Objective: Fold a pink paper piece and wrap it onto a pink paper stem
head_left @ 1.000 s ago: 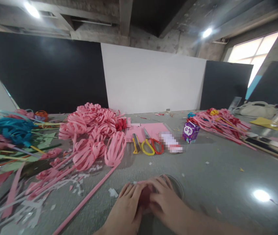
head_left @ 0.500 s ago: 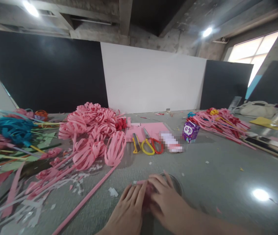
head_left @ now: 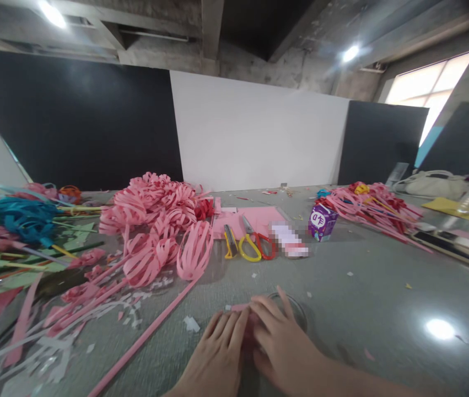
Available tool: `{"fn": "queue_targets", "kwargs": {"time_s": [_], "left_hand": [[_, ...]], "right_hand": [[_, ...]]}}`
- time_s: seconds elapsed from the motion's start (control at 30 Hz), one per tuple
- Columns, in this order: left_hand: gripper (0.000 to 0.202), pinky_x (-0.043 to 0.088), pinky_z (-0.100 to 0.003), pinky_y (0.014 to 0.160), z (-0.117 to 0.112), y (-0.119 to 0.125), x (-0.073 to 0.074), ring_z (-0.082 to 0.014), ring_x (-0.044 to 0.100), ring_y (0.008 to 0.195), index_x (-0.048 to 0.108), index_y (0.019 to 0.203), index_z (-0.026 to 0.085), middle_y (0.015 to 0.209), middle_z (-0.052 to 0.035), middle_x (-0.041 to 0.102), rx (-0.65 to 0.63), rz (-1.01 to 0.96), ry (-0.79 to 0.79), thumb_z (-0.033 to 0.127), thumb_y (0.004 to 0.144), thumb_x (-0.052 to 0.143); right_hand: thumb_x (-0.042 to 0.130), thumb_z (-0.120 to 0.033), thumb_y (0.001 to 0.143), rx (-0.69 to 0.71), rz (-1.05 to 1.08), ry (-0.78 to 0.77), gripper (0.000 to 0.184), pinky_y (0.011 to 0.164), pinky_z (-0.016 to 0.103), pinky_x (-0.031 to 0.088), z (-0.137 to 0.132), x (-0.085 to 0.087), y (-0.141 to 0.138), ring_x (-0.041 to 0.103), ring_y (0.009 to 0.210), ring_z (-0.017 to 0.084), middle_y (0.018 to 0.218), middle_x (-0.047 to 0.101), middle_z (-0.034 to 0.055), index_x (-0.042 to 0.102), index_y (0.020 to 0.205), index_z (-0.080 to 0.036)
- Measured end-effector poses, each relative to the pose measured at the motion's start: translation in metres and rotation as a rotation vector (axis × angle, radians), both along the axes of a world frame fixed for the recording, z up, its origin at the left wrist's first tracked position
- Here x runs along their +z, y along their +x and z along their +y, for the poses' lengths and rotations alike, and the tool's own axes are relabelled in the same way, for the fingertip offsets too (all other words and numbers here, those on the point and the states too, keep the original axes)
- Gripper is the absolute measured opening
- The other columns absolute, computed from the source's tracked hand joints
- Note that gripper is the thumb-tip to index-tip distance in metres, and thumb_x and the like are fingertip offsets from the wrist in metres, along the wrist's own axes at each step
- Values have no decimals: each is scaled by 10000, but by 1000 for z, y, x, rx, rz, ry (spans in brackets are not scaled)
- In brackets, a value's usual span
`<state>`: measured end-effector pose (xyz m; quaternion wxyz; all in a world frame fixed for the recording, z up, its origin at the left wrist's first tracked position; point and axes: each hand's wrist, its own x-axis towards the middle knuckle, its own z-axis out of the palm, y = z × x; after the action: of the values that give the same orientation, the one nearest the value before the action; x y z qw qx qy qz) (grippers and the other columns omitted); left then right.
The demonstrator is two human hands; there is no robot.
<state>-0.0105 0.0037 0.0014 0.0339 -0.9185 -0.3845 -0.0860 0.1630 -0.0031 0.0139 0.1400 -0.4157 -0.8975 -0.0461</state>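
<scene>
At the front middle of the table, my left hand (head_left: 220, 347) lies with its fingers stretched close together, their tips against a piece of pink paper (head_left: 241, 307). My right hand (head_left: 280, 337) bends over the same paper from the other side, one finger lifted. Both hands hold the paper between them and cover most of it. Just behind my right hand, partly hidden by it, is a clear round ring like a tape roll (head_left: 300, 310). A long pink stick with a looped paper-strip head (head_left: 195, 251) lies to the left of my left hand.
Beyond my hands lie a box cutter (head_left: 230, 242), yellow-handled scissors (head_left: 249, 247), a red handle (head_left: 268, 246), pink sheets (head_left: 259, 215) and a blurred-out item (head_left: 287, 240). A purple box (head_left: 322, 223) stands to the right. Pink paper heads (head_left: 151, 209) and white scraps (head_left: 52, 353) fill the left.
My right hand's fingers have shifted slightly on the pink paper, with one finger raised a little more. My left hand stays almost in place.
</scene>
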Motion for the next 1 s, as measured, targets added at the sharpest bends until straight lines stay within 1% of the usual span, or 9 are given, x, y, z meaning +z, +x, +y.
{"fn": "queue_targets", "kwargs": {"time_s": [0.2,0.37,0.47,0.53,0.67,0.73,0.83,0.9,1.0], "left_hand": [[616,301,-376,957,-1,0,1,-207,402,1151,283,1269,116,1263,-102,456,-2,3,-16,60,660,359],[565,296,-393,958,-1,1,7,-216,404,1151,302,1267,135,1270,-100,450,-3,7,-55,83,708,359],[546,308,-408,948,-1,1,9,-229,409,1148,322,1254,133,1270,-107,449,-5,14,-67,86,712,362],[565,312,-416,945,-1,2,8,-230,413,1146,323,1250,135,1261,-108,459,-1,7,-63,71,690,366],[592,308,-409,950,-1,2,9,-227,422,1136,333,1241,131,1241,-104,479,-2,6,-60,50,656,371],[589,313,-413,948,-1,2,10,-233,428,1130,344,1235,121,1238,-108,482,-1,16,-65,50,651,373],[558,330,-426,936,-1,2,10,-240,431,1129,348,1234,116,1238,-113,482,0,31,-59,55,680,361],[534,337,-426,933,-1,2,9,-239,432,1130,345,1238,119,1241,-112,480,-3,36,-48,61,707,351],[542,333,-423,939,-1,1,7,-237,426,1135,331,1248,129,1250,-107,472,-5,28,-45,65,711,361]], "right_hand": [[454,-346,810,-22,19,-13,279,996,503,-10,1,-2,-1,318,1148,207,1117,518,75,560,1013,-186],[488,-357,780,-66,37,-66,301,1010,481,-19,-1,0,-3,315,1149,213,1100,530,70,577,1010,-184],[499,-336,766,-111,64,-106,317,1013,474,-3,-3,4,-3,322,1140,227,1102,522,79,576,1031,-179],[481,-291,771,-148,92,-143,291,1012,470,30,-3,7,-2,346,1116,225,1079,524,80,581,1018,-174],[443,-195,775,-186,178,-216,222,1000,449,74,-1,12,5,377,1084,189,1035,521,48,599,934,-195],[465,-177,756,-163,209,-239,176,992,445,73,1,13,8,370,1089,186,1041,513,35,606,859,-197],[518,-142,704,-109,242,-287,83,979,429,82,3,16,13,373,1081,184,1078,495,23,591,720,-178],[539,-121,683,-83,258,-323,64,966,400,121,5,18,15,379,1071,175,1085,490,15,577,664,-169],[536,-108,700,-75,273,-356,88,935,343,195,7,20,15,383,1059,159,1074,494,13,587,660,-168]]}}
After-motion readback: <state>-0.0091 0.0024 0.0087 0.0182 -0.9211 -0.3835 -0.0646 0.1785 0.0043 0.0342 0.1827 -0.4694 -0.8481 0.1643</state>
